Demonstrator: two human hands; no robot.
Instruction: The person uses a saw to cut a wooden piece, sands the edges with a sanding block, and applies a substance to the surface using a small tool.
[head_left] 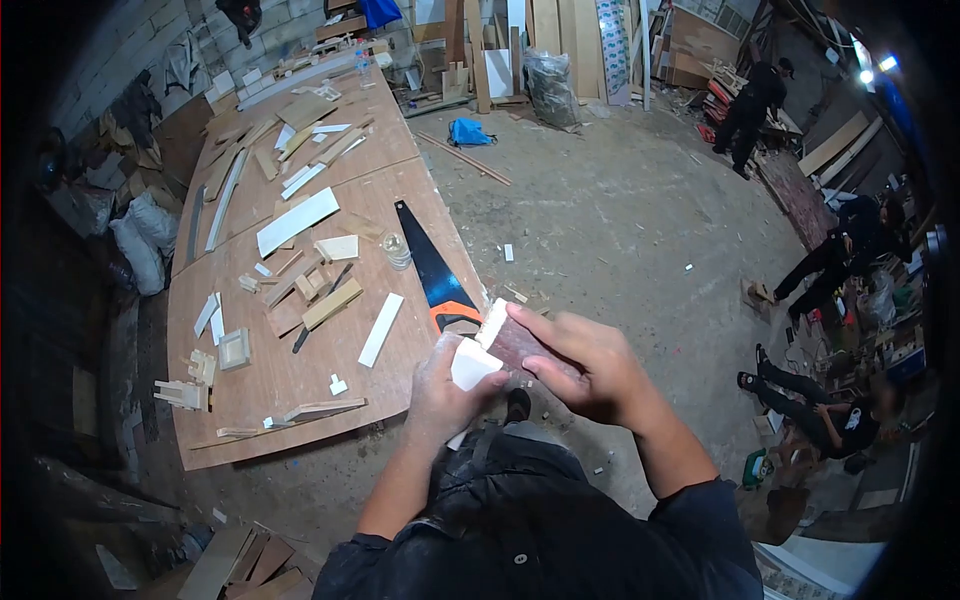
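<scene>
My left hand [437,392] is closed round a small white block [474,365], thumb on its lower right. In my right hand [585,365] is a dark reddish-brown block [515,338] with a pale, rough edge, held between fingers and thumb. The two pieces meet or nearly touch in front of my body; the exact contact is too small to tell. Just beyond them, a handsaw [428,262] with a black blade and orange-black handle lies on the wooden table [330,390]. A glass jar [396,250] stands left of the saw blade.
Wood offcuts, white strips [381,330] and small wooden frames [234,348] are scattered over the table. A blue bag [470,132] lies on the floor beyond. Three people in dark clothes are at the right, one standing far off [750,110]. Boards lean against the back wall.
</scene>
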